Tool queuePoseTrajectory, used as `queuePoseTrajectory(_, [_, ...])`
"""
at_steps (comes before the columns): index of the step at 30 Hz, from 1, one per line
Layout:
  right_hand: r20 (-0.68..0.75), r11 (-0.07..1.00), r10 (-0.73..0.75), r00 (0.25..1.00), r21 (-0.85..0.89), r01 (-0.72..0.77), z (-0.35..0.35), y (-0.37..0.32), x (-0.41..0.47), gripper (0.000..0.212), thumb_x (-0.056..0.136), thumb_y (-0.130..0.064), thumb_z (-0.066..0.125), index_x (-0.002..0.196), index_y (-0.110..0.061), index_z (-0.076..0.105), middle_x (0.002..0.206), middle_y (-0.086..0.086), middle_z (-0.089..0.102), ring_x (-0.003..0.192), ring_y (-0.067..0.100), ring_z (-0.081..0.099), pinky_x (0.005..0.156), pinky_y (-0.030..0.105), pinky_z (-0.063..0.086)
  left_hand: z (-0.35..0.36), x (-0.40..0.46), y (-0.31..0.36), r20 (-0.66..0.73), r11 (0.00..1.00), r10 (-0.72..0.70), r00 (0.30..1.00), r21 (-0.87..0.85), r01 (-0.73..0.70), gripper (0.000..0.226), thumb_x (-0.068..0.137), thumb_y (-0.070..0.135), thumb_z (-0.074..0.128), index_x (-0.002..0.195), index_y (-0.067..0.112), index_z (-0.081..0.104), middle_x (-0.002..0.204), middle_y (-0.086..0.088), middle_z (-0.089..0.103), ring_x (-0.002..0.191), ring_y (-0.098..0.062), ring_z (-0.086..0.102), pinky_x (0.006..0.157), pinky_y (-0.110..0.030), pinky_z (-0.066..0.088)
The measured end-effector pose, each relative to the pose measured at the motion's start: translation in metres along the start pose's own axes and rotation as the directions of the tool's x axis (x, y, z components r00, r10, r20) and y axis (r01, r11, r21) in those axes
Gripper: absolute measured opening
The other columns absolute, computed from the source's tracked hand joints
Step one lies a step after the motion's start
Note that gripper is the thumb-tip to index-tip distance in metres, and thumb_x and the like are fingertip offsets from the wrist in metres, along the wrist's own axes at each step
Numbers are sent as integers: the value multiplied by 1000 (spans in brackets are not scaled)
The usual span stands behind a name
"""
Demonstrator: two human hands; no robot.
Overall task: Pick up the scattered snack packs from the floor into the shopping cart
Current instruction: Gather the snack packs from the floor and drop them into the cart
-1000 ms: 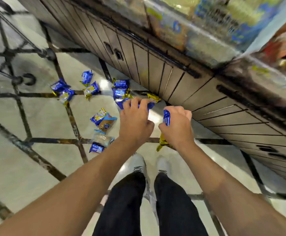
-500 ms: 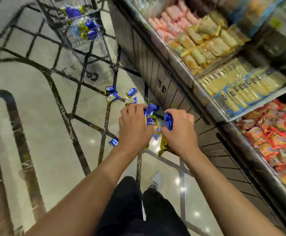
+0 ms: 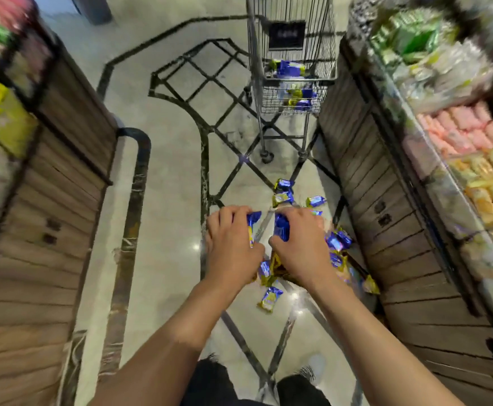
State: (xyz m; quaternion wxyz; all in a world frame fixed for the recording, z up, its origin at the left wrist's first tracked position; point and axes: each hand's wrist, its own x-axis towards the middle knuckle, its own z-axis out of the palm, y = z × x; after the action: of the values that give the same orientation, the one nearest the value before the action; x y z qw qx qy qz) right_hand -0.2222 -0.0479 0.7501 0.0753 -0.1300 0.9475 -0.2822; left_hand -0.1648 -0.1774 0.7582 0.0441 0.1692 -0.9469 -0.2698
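Note:
My left hand (image 3: pixel 232 244) grips a blue and gold snack pack (image 3: pixel 252 227), fingers curled round it. My right hand (image 3: pixel 301 244) grips another blue snack pack (image 3: pixel 282 230), with more gold wrapper showing under its palm. Both hands are held side by side above the floor. Several blue and gold snack packs (image 3: pixel 283 197) lie scattered on the floor beyond and beneath the hands, one nearer me (image 3: pixel 270 298). The wire shopping cart (image 3: pixel 292 92) stands ahead in the aisle, with several blue packs inside its basket.
Wooden shelf units line both sides of the aisle, the right one (image 3: pixel 386 218) close to the scattered packs and stocked with pink and yellow goods above. A black rail (image 3: pixel 139 148) curves along the left unit. My legs and shoes show at the bottom.
My view has swung up from the floor and round to face down the aisle, bringing the cart ahead. Both hands have kept their packs and stayed side by side.

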Motion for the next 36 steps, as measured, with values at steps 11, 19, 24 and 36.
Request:
queuePoseTrajectory(11, [26, 997, -77, 997, 30, 77, 74, -175, 69, 52, 82, -23, 65, 132, -26, 54, 125, 1, 53, 121, 24, 35, 82, 28, 33, -102, 70, -145, -82, 991, -122, 989, -58, 117, 59, 77, 22, 69, 130, 32, 45, 131, 8, 42, 125, -16, 29, 102, -38, 38])
queuePoseTrajectory(19, [49, 993, -112, 993, 37, 110, 97, -218, 185, 52, 84, -22, 67, 134, -24, 53, 126, 3, 54, 121, 25, 38, 85, 28, 29, -139, 178, -191, -176, 983, -177, 968, -75, 166, 59, 77, 22, 70, 130, 31, 45, 131, 9, 42, 123, -15, 27, 101, -34, 33])
queuePoseTrajectory(24, [38, 985, -173, 984, 22, 172, 103, -254, 295, 54, 82, -24, 67, 135, -23, 54, 128, 5, 54, 123, 29, 39, 92, 30, 32, -162, 280, -208, -228, 979, -204, 952, -48, 198, 60, 76, 22, 71, 130, 29, 45, 130, 7, 42, 124, -17, 28, 105, -39, 36])
queuePoseTrajectory(36, [66, 965, -259, 964, 60, 255, 111, -322, 518, 54, 84, -24, 67, 136, -26, 51, 132, 0, 51, 124, 22, 37, 90, 29, 33, -196, 496, -246, -275, 967, -253, 928, -31, 254, 64, 77, 24, 74, 133, 32, 44, 132, 9, 42, 125, -14, 28, 105, -34, 32])
